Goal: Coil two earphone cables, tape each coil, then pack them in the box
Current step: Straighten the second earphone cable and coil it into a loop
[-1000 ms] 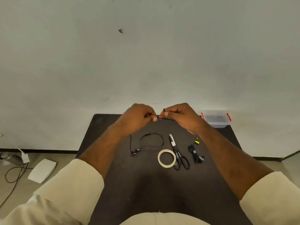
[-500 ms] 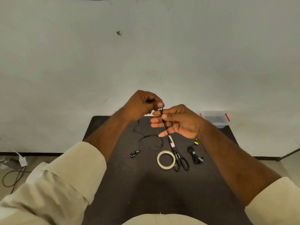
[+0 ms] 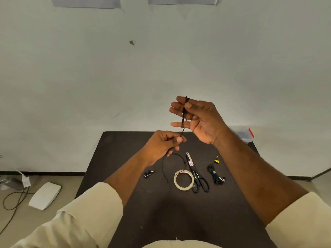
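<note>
My right hand (image 3: 198, 119) is raised above the table's far edge, fingers spread, with a black earphone cable (image 3: 183, 120) wrapped across them and pinned by the thumb. Below it, my left hand (image 3: 163, 145) pinches the same cable, which trails down to the dark table (image 3: 125, 158) and ends at the earbuds (image 3: 148, 174). A second earphone cable (image 3: 215, 174), bundled, lies at the right. The clear box with red latches (image 3: 245, 136) stands at the far right corner, partly hidden by my right forearm.
A roll of pale tape (image 3: 184, 179) and black scissors (image 3: 196, 174) lie in the table's middle. A white wall rises behind. On the floor at the left are a white flat device (image 3: 44, 195) and dark cords (image 3: 12, 201).
My right hand has risen and opened its fingers with cable turns around them. My left hand has dropped below it, drawing the cable down. The loose cable on the table has shortened.
</note>
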`<move>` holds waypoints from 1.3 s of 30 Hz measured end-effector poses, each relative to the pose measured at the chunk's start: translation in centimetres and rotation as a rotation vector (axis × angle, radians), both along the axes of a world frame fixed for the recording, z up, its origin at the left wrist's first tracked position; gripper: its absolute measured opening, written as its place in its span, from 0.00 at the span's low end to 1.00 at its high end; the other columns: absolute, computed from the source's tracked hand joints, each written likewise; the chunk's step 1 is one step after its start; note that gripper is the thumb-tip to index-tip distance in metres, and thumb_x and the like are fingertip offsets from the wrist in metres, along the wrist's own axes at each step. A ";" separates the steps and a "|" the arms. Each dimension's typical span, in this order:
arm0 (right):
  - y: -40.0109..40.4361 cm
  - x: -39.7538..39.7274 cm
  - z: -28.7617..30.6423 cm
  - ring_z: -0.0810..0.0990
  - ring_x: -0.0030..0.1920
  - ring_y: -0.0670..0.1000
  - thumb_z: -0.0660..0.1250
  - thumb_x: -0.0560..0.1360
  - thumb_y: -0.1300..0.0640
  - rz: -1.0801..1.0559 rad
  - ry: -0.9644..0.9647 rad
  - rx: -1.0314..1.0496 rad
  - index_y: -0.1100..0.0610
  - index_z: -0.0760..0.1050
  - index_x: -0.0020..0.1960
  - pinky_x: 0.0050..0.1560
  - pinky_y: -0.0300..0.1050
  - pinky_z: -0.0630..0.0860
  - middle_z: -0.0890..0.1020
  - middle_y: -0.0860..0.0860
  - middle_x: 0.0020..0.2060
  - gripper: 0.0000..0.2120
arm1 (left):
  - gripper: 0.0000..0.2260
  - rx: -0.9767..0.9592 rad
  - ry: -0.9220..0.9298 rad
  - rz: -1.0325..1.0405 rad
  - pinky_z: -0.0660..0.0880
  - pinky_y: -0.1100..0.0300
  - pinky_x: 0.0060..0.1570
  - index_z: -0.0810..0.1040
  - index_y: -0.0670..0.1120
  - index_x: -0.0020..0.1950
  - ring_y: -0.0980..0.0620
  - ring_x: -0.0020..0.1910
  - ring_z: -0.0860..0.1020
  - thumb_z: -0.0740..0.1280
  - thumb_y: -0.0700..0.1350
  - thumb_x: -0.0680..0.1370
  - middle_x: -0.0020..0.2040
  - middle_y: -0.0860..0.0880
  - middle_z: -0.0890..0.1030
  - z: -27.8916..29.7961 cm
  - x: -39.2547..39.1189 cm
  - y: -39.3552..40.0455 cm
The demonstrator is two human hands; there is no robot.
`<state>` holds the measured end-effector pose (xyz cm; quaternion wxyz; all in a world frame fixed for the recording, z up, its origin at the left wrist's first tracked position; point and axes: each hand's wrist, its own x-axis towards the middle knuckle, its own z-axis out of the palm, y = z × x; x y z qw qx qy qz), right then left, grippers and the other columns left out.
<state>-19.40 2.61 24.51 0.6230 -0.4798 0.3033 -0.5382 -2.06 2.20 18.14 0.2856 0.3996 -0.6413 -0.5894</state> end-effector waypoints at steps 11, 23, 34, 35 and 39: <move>-0.3 -0.7 -3.1 0.82 0.53 0.39 0.70 0.76 0.58 -0.004 0.777 0.037 0.51 0.84 0.53 0.55 0.47 0.79 0.84 0.43 0.53 0.08 | 0.04 -0.531 -0.631 -0.173 0.73 0.67 0.41 0.85 0.49 0.46 0.58 0.41 0.80 0.73 0.46 0.73 0.41 0.53 0.84 7.7 3.6 -3.7; 1.6 -0.1 -1.0 0.82 0.56 0.64 0.69 0.74 0.55 0.274 0.096 0.207 0.58 0.81 0.58 0.44 0.67 0.79 0.83 0.58 0.56 0.15 | 0.05 -0.407 -0.075 -0.056 0.78 0.64 0.44 0.83 0.46 0.44 0.54 0.42 0.82 0.70 0.37 0.75 0.41 0.50 0.85 8.6 1.2 -4.1; 0.1 0.2 2.2 0.78 0.63 0.54 0.66 0.73 0.57 -0.076 -0.132 -0.056 0.53 0.82 0.53 0.60 0.65 0.74 0.84 0.52 0.54 0.11 | 0.07 -0.118 0.042 0.009 0.77 0.60 0.33 0.84 0.45 0.49 0.52 0.30 0.74 0.67 0.45 0.79 0.33 0.48 0.79 2.5 0.2 -1.1; -0.2 0.0 2.0 0.79 0.63 0.52 0.67 0.73 0.58 -0.124 -0.047 -0.079 0.52 0.83 0.53 0.61 0.63 0.73 0.85 0.51 0.53 0.10 | 0.07 -0.138 -0.001 0.029 0.76 0.61 0.32 0.84 0.45 0.48 0.53 0.29 0.75 0.67 0.46 0.79 0.33 0.48 0.79 2.5 0.5 -1.1; -0.8 -0.7 0.6 0.80 0.58 0.42 0.66 0.77 0.66 -0.201 0.438 -0.194 0.55 0.81 0.55 0.56 0.36 0.75 0.85 0.43 0.50 0.11 | 0.06 -0.300 -0.284 0.034 0.76 0.60 0.36 0.84 0.48 0.43 0.52 0.30 0.78 0.72 0.49 0.75 0.33 0.52 0.82 3.6 2.1 -2.2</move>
